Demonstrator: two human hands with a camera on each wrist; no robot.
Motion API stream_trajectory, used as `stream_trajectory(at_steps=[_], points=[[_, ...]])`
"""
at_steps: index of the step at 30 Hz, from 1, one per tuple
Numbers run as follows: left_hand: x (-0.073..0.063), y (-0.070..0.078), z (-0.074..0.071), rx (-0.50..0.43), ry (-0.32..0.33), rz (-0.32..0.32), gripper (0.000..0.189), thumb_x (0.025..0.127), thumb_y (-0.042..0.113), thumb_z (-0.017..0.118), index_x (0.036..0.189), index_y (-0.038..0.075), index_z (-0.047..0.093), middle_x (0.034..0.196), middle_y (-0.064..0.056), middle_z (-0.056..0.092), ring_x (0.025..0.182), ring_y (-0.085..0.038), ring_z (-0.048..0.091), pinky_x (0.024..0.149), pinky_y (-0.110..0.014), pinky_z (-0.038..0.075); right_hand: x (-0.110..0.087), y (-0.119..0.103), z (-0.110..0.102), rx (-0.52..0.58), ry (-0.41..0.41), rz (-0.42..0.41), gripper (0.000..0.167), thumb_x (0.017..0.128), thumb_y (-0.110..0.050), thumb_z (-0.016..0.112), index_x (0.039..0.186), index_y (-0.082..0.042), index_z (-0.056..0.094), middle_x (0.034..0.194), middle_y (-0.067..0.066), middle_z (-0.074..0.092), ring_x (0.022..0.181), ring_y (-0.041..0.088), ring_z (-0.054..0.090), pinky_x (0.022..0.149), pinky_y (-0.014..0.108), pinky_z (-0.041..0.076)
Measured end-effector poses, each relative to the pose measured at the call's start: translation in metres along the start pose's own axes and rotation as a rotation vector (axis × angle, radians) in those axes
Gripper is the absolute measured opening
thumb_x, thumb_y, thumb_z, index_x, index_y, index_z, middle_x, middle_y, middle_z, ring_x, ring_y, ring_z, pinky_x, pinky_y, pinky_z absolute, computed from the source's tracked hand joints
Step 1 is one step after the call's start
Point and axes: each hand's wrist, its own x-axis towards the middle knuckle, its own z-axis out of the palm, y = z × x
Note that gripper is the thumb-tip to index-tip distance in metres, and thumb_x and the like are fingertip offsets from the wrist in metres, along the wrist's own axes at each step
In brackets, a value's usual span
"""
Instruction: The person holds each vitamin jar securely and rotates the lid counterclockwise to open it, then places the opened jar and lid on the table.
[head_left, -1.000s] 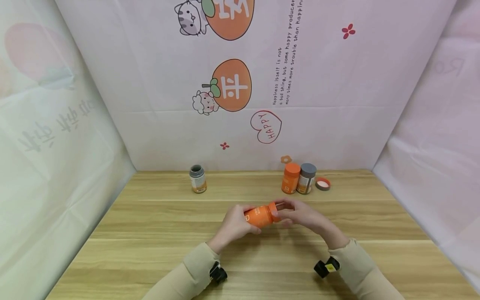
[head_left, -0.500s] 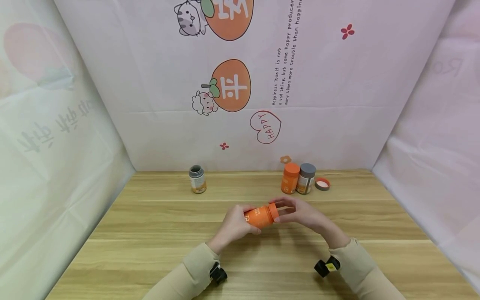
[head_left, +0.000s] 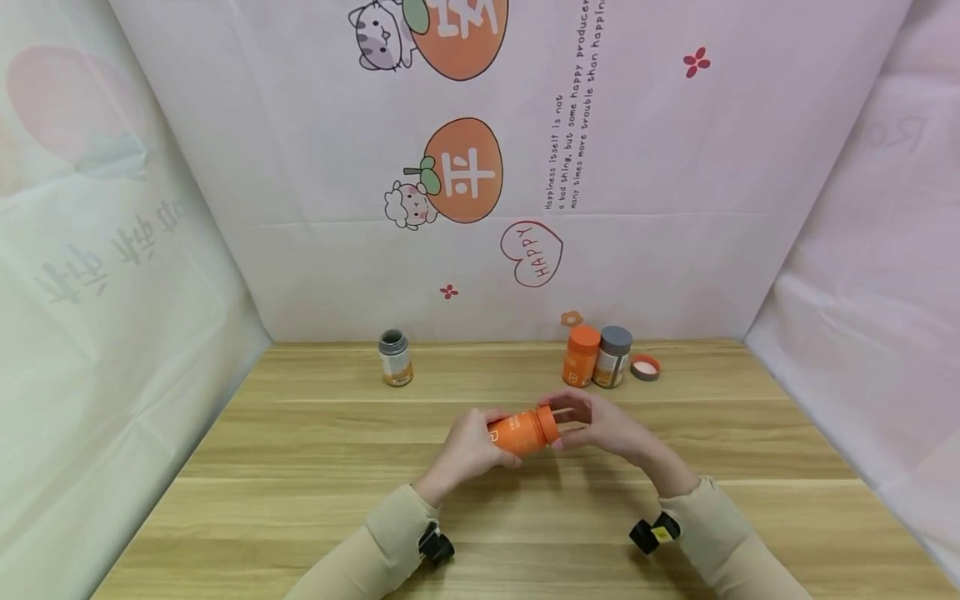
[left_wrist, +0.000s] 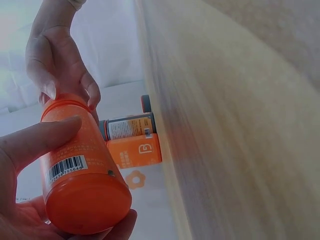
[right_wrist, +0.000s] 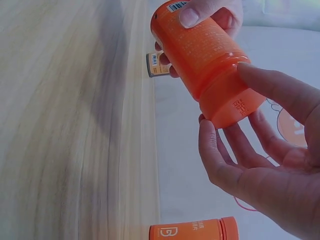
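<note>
My left hand (head_left: 471, 447) grips an orange pill bottle (head_left: 515, 434) round its body, holding it tilted above the wooden table. The bottle's base and a barcode show in the left wrist view, with the left thumb laid along the side. At the other end, the orange cap (right_wrist: 233, 102) sits on the bottle. My right hand (head_left: 600, 423) has its thumb and fingertips spread round the cap's edge, with a gap between palm and cap top. In the right wrist view the thumb (right_wrist: 275, 87) touches the cap's upper side and a finger touches its lower edge.
Against the back wall stand a capped orange bottle (head_left: 580, 358) and a grey-capped bottle (head_left: 612, 358), side by side. A loose grey and orange lid (head_left: 646, 368) lies right of them. An uncapped grey bottle (head_left: 396, 358) stands at the back left. Printed cloth walls enclose the table.
My right hand's fingers have shifted round the cap and spread a little wider at its edge. The left hand and the bottle stay nearly in place.
</note>
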Motion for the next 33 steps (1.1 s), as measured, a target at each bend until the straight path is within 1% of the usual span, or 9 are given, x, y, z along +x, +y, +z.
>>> stream_trajectory(at_steps=[5, 12, 15, 18, 21, 24, 27, 30, 33], points=[[0.0000, -0.0002, 0.0003, 0.006, 0.000, 0.009, 0.059, 0.055, 0.011, 0.087, 0.111, 0.009, 0.069, 0.093, -0.001, 0.068, 0.078, -0.015, 0.056, 0.069, -0.032, 0.047, 0.0002, 0.0004, -0.0001, -0.002, 0.001, -0.022, 0.059, 0.078, -0.005, 0.075, 0.131, -0.009, 0.050, 0.135, 0.016, 0.051, 0.125, 0.037, 0.048, 0.094, 0.043, 0.049], [-0.0013, 0.0022, -0.0003, 0.011, 0.002, 0.013, 0.058, 0.055, 0.011, 0.087, 0.110, 0.009, 0.069, 0.092, -0.001, 0.067, 0.078, -0.015, 0.056, 0.069, -0.031, 0.046, -0.0002, -0.0012, 0.0006, 0.012, 0.000, -0.026, 0.059, 0.078, -0.003, 0.075, 0.131, -0.008, 0.049, 0.135, 0.017, 0.051, 0.124, 0.037, 0.049, 0.093, 0.038, 0.050], [-0.0014, 0.0028, -0.0006, 0.013, 0.001, 0.010, 0.059, 0.054, 0.011, 0.087, 0.110, 0.009, 0.069, 0.092, -0.001, 0.067, 0.077, -0.015, 0.056, 0.069, -0.031, 0.046, -0.0002, -0.0007, 0.0003, 0.010, -0.003, -0.033, 0.060, 0.078, -0.005, 0.075, 0.131, -0.008, 0.049, 0.135, 0.017, 0.050, 0.124, 0.037, 0.049, 0.094, 0.039, 0.049], [-0.0011, 0.0027, -0.0009, 0.019, 0.001, 0.003, 0.059, 0.054, 0.011, 0.087, 0.111, 0.008, 0.069, 0.092, -0.001, 0.067, 0.078, -0.015, 0.056, 0.069, -0.031, 0.046, -0.0002, -0.0003, -0.0004, 0.009, -0.007, -0.040, 0.059, 0.078, -0.007, 0.076, 0.131, -0.008, 0.049, 0.134, 0.017, 0.050, 0.125, 0.037, 0.048, 0.096, 0.043, 0.047], [-0.0006, 0.0017, -0.0013, 0.019, -0.002, -0.008, 0.060, 0.055, 0.011, 0.087, 0.112, 0.008, 0.068, 0.093, -0.002, 0.067, 0.078, -0.016, 0.056, 0.069, -0.032, 0.046, -0.0001, -0.0008, -0.0005, 0.002, -0.002, -0.041, 0.058, 0.079, -0.011, 0.076, 0.130, -0.008, 0.049, 0.134, 0.016, 0.051, 0.124, 0.037, 0.049, 0.097, 0.044, 0.046], [-0.0003, 0.0017, -0.0018, 0.023, -0.007, -0.014, 0.061, 0.055, 0.012, 0.087, 0.113, 0.008, 0.068, 0.094, -0.002, 0.067, 0.079, -0.016, 0.055, 0.070, -0.033, 0.045, 0.0007, -0.0015, 0.0002, -0.016, 0.017, -0.015, 0.052, 0.084, -0.020, 0.072, 0.130, -0.009, 0.051, 0.133, 0.016, 0.052, 0.122, 0.035, 0.051, 0.095, 0.043, 0.048], [-0.0002, 0.0023, -0.0022, 0.030, -0.009, -0.014, 0.061, 0.055, 0.012, 0.087, 0.113, 0.008, 0.068, 0.094, -0.002, 0.067, 0.080, -0.016, 0.055, 0.070, -0.033, 0.045, 0.0024, -0.0028, 0.0011, -0.034, 0.040, 0.043, 0.047, 0.090, -0.030, 0.064, 0.130, -0.010, 0.052, 0.131, 0.015, 0.053, 0.118, 0.031, 0.054, 0.093, 0.044, 0.049], [-0.0001, 0.0031, -0.0017, 0.042, -0.008, 0.000, 0.059, 0.055, 0.011, 0.087, 0.111, 0.008, 0.068, 0.093, -0.002, 0.067, 0.079, -0.015, 0.056, 0.070, -0.032, 0.045, 0.0044, -0.0053, 0.0016, -0.024, 0.043, 0.100, 0.048, 0.093, -0.039, 0.057, 0.129, -0.007, 0.052, 0.129, 0.017, 0.054, 0.114, 0.028, 0.058, 0.092, 0.048, 0.049], [-0.0004, 0.0035, -0.0002, 0.048, -0.012, 0.015, 0.057, 0.055, 0.010, 0.087, 0.108, 0.008, 0.069, 0.091, 0.000, 0.067, 0.078, -0.014, 0.056, 0.070, -0.031, 0.046, 0.0061, -0.0081, 0.0011, -0.025, 0.032, 0.153, 0.051, 0.095, -0.044, 0.051, 0.128, -0.004, 0.051, 0.126, 0.018, 0.055, 0.109, 0.029, 0.060, 0.089, 0.048, 0.051]])
